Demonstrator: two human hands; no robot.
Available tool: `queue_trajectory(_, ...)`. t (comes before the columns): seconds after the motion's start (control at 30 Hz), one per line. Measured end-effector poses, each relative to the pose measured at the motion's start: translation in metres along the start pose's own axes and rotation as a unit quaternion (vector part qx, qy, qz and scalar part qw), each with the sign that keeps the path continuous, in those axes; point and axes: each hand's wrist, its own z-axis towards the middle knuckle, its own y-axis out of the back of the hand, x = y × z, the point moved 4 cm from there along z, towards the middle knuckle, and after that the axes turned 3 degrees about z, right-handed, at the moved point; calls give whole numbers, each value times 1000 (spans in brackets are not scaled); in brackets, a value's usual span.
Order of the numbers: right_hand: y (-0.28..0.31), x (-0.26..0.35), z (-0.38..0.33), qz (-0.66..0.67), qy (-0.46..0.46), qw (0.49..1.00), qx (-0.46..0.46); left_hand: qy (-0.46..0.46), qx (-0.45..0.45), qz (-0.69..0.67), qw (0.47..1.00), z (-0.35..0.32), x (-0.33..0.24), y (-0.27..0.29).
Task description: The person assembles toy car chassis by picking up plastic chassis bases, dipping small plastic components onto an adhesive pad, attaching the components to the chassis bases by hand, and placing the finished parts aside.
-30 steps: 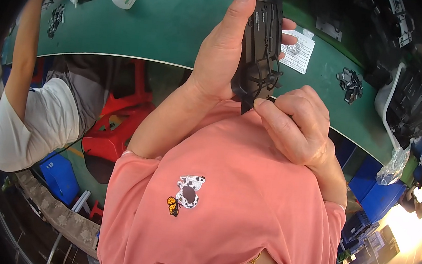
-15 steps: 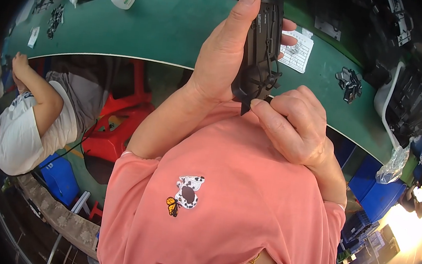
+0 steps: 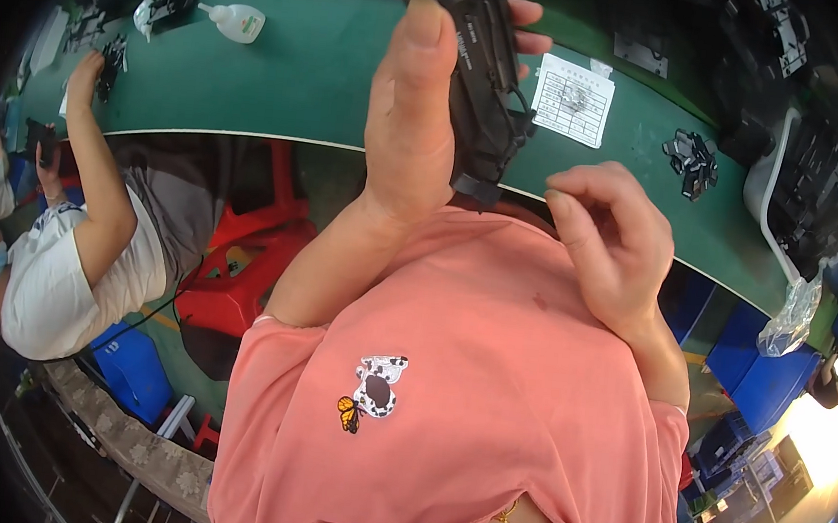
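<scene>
My left hand (image 3: 416, 122) is closed round a long black plastic housing (image 3: 483, 98), held upright over the table's near edge. Its thumb lies along the near side, and other fingertips show past the far side. A thin black cable or loop runs down the housing's right side, and the top end is cut off by the frame. To the right, apart from the housing, my right hand (image 3: 620, 239) is raised with its fingers curled and thumb and forefinger tips close together. Whether something small sits between them is hidden.
On the green table (image 3: 307, 62) are a white bottle (image 3: 236, 22), a printed sheet (image 3: 573, 101) and a pile of small black parts (image 3: 690, 164). A white bin (image 3: 768, 202) of black parts stands right. A co-worker (image 3: 85, 262) sits left, by a red stool (image 3: 237, 290).
The housing and my left hand have shifted left and tilted. My right hand has come away from the housing's lower end. The co-worker's arm has reached forward to parts on the table.
</scene>
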Motion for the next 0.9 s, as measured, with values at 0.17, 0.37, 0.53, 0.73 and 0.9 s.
queue_trajectory(0.17,-24,-29,-10,255,-320,905,116,-95,31,69,993,-2,-2,-3)
queue_trajectory(0.37,-30,-32,-11,292,-346,885,103,-99,52,54,992,-6,-1,-4)
queue_trajectory(0.53,-31,-33,-12,310,-354,875,116,-88,46,37,994,-8,2,-6)
queue_trajectory(0.73,-31,-30,-10,308,-367,870,120,-90,45,42,994,-9,-1,-9)
queue_trajectory(0.9,-31,-32,-6,315,-367,867,123,-84,46,33,995,-6,1,-8)
